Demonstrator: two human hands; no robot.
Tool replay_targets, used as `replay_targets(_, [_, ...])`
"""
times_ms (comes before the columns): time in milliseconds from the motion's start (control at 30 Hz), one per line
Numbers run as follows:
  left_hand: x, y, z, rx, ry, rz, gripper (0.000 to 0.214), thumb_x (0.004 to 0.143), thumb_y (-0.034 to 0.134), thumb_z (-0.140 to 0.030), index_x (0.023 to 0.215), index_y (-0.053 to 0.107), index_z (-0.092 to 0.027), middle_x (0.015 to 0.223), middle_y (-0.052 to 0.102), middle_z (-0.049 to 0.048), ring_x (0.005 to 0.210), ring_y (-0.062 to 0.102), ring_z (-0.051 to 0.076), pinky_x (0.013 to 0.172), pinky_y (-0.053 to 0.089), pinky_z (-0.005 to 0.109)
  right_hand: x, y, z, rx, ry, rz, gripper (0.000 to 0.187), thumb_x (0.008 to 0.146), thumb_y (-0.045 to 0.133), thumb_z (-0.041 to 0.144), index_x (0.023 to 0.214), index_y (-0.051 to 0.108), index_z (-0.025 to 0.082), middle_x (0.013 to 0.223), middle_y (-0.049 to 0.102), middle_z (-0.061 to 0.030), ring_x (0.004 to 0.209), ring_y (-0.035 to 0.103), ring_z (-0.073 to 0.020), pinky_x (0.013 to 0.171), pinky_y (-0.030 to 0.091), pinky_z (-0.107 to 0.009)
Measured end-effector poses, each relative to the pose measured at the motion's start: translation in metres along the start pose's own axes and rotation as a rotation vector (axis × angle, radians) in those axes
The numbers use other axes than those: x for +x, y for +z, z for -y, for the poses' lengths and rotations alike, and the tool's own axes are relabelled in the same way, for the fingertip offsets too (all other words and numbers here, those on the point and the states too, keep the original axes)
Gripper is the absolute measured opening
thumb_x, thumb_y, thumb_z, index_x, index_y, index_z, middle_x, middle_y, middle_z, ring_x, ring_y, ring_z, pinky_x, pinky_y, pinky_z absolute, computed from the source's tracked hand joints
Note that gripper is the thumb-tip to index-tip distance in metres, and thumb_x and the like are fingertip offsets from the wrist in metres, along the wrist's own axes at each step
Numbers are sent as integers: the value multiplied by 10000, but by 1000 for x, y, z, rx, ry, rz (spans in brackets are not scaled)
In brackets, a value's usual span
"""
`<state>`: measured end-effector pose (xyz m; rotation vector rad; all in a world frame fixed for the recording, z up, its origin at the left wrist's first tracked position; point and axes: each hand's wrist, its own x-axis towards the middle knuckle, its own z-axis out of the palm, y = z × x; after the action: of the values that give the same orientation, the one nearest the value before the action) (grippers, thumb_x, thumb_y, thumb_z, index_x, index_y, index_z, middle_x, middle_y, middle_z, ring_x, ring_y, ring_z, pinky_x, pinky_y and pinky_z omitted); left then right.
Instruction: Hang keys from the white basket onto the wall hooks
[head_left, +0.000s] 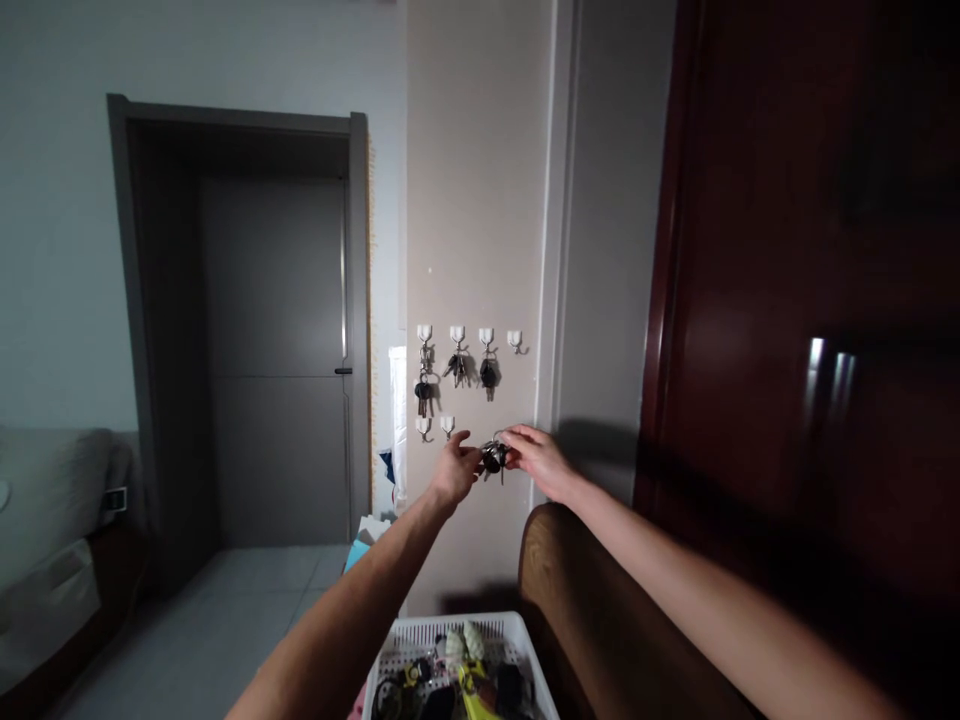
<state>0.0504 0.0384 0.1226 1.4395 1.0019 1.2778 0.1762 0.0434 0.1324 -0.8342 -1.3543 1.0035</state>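
Between my two hands, in front of the beige wall, hangs a bunch of keys [493, 458] on a metal ring. My right hand [536, 458] pinches the ring from the right side. Fingers of my left hand [457, 468] close on the bunch from the left, with the thumb raised. Above, several white hooks are stuck to the wall. Three in the upper row carry keys: the left bunch [424, 390], the middle bunch [457, 368] and the right bunch [489, 374]. A bare hook [514, 341] is at the row's right end. Lower down are another hook [424, 428] and a second one [448, 425].
Below my hands stands a white plastic basket [517, 632] with mixed small items. A brown wooden panel [562, 570] rises beside it. At right is a dark red door [750, 250]; a grey door [274, 300] is at left. A couch [52, 490] stands far left.
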Motion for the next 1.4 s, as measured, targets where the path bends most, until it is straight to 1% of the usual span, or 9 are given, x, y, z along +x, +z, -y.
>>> replay_targets(333, [-3, -19, 14, 45, -71, 144, 195, 617, 446, -150, 802, 502, -130, 626, 532, 7, 493, 471, 44, 472, 329, 171, -8, 10, -15, 128, 20, 67, 210, 533, 550, 324, 629, 463, 158, 568, 470, 28, 478, 424, -56, 496, 373, -226])
replay_targets(567, [0, -25, 18, -29, -15, 15, 125, 573, 504, -104, 696, 481, -115, 461, 444, -50, 415, 442, 36, 441, 330, 171, -16, 5, -32, 157, 39, 22, 214, 532, 551, 331, 621, 456, 161, 553, 447, 35, 480, 430, -59, 512, 379, -233])
replay_targets(767, [-1, -16, 16, -46, 33, -10, 7, 576, 475, -108, 579, 471, -112, 468, 458, -42, 423, 442, 35, 459, 336, 177, -28, 4, -45, 135, 73, 8, 187, 544, 535, 317, 613, 450, 166, 577, 456, 29, 485, 439, -61, 531, 381, -238])
replay_targets(867, [2, -9, 13, -22, 118, -42, 61, 557, 445, -62, 558, 458, -122, 444, 438, -56, 408, 410, 29, 446, 322, 169, -31, 4, -40, -43, 76, -32, 174, 559, 507, 312, 633, 456, 163, 615, 477, 12, 527, 449, -77, 543, 377, -245])
replay_targets(933, [3, -4, 10, 33, 182, -18, 94, 543, 427, -39, 559, 455, -127, 439, 425, -61, 411, 398, 31, 445, 323, 168, -32, 5, -35, -202, 29, -77, 171, 565, 498, 291, 675, 470, 162, 668, 498, -3, 603, 460, -96, 571, 371, -246])
replay_targets(1033, [4, 3, 6, 205, 279, 53, 120, 539, 410, -36, 576, 473, -132, 466, 439, -52, 440, 402, 41, 457, 336, 168, -35, 8, -31, -286, -88, 28, 182, 592, 479, 283, 724, 489, 159, 702, 519, -10, 689, 462, -109, 623, 359, -242])
replay_targets(1133, [1, 8, 1, 314, 324, 105, 142, 568, 390, -61, 638, 486, -139, 508, 460, -40, 448, 402, 47, 445, 340, 167, -36, 11, -33, -242, -96, 119, 193, 624, 444, 319, 685, 499, 144, 627, 513, -2, 641, 471, -104, 596, 356, -239])
replay_targets(1300, [1, 2, -4, 318, 337, -28, 212, 580, 405, -68, 769, 477, -130, 726, 506, 21, 562, 443, 59, 527, 366, 176, -13, 5, -29, -106, -58, 2, 199, 609, 463, 336, 670, 475, 147, 562, 485, 10, 515, 455, -80, 483, 347, -215])
replay_targets(1400, [3, -9, 4, 305, 245, 4, 260, 584, 428, -102, 841, 461, -122, 822, 497, 55, 589, 445, 68, 518, 364, 183, 24, -7, -7, -52, -86, -161, 166, 598, 483, 318, 630, 444, 159, 521, 458, 28, 443, 419, -60, 420, 325, -194])
